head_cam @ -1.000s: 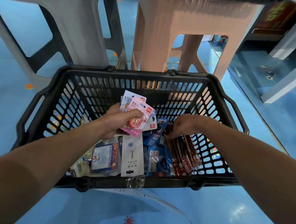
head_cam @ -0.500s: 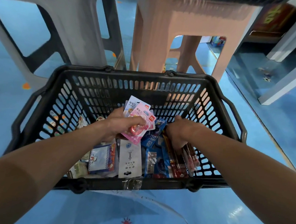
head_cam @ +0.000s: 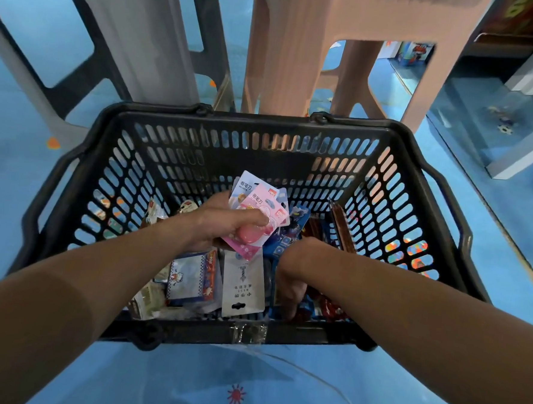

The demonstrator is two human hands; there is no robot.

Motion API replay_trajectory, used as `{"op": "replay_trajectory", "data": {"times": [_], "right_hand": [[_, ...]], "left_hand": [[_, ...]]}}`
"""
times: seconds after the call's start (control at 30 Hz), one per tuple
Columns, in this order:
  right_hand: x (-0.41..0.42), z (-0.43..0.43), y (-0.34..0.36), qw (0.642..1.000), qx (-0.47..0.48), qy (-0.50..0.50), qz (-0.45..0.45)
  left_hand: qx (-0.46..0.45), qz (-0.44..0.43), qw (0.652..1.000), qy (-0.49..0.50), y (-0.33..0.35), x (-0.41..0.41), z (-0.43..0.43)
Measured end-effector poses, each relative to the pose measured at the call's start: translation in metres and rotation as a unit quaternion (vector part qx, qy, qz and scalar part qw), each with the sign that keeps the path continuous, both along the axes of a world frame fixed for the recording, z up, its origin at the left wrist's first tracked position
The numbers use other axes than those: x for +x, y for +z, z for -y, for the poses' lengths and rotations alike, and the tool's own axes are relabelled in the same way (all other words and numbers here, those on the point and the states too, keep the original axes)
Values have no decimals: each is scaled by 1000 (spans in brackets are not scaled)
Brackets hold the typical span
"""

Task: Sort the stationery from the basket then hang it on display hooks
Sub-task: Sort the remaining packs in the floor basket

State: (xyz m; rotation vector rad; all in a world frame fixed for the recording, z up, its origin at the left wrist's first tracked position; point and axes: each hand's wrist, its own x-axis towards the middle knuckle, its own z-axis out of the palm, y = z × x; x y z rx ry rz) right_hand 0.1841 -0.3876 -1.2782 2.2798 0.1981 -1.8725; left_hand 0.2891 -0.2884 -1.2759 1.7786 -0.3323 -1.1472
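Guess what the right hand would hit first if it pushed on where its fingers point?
Probably the blue packets under the fingers of the right hand, by the near wall of the basket. Depth is unclear; it may touch them already.

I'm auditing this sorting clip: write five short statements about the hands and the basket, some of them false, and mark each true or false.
1. The left hand grips several carded pencil sharpeners. True.
2. The right hand rests on the rim of the basket. False: it reaches down among the packs inside.
3. The basket is red wire. False: it is black slotted plastic.
4. A white hang card lies in the basket between the two hands. True.
5. The pencil packs lie on the floor. False: they are inside the basket, near its right wall.
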Motion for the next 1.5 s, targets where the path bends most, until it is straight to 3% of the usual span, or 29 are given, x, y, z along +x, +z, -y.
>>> {"op": "replay_trajectory", "data": {"times": [0.1, 0.2, 0.4, 0.53, 0.7, 0.77, 0.8, 1.03, 1.17, 1.27, 1.37, 1.4, 1.5], "right_hand": [[5, 5, 22, 998, 17, -40, 39], [5, 11, 34, 990, 55, -134, 6], [-2, 37, 48, 885, 188, -426, -7], [-11, 64, 69, 743, 310, -583, 106], [-15, 75, 87, 437, 476, -694, 319], [-11, 74, 90, 364, 495, -711, 342], [-9, 71, 92, 355, 500, -713, 341], [-4, 66, 108, 413, 461, -697, 362], [6, 70, 117, 389, 524, -687, 320], [14, 60, 130, 457, 484, -667, 334], [17, 34, 155, 591, 392, -579, 402], [18, 26, 166, 600, 382, -569, 413], [16, 1, 213, 557, 387, -601, 423]], "left_hand": [[-4, -4, 1000, 5, -1, 1, 0], [-6, 0, 1000, 11, 1, 1, -1], [-19, 2, 999, 32, 16, 3, -8], [-41, 26, 997, 63, 29, 8, -18], [-88, -2, 987, 134, 41, 18, -26], [-109, -17, 981, 156, 48, 17, -25], [-122, -21, 978, 166, 52, 17, -24], [-156, -19, 963, 219, 66, 23, -19], [-147, -38, 962, 226, 72, 30, -19], [-122, -41, 973, 193, 84, 35, -24], [-82, -63, 979, 174, 108, 28, -38], [-69, -80, 981, 160, 120, 23, -44], [-44, -150, 977, 147, 167, 9, -62]]}}
